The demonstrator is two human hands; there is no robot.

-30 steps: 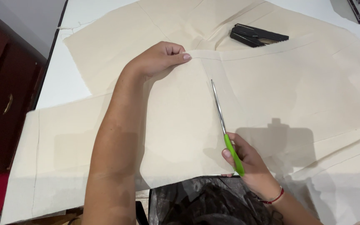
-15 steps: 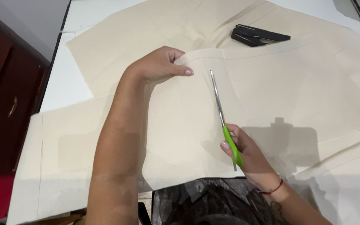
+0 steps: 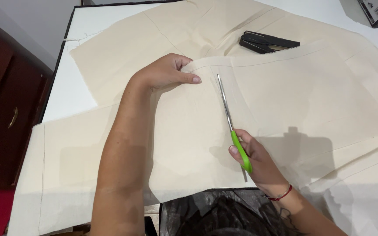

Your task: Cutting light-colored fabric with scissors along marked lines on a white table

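Matt cream cloth (image 3: 311, 100), scissors (image 3: 232, 126) of shiny metal with glossy green plastic handles, smooth white table (image 3: 73, 83).

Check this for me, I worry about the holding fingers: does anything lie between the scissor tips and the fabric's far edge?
Nothing visible does. The scissors point up bare cream fabric toward its folded far edge. The left hand pinches that edge off to the left of the blade line; the black stapler lies beyond, to the right.

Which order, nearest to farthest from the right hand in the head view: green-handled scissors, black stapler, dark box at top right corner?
From the right hand:
1. Green-handled scissors: held in that hand, blades pointing away over the cream fabric.
2. Black stapler: far side of the table, lying on the fabric.
3. Dark box: far right corner, partly out of frame.
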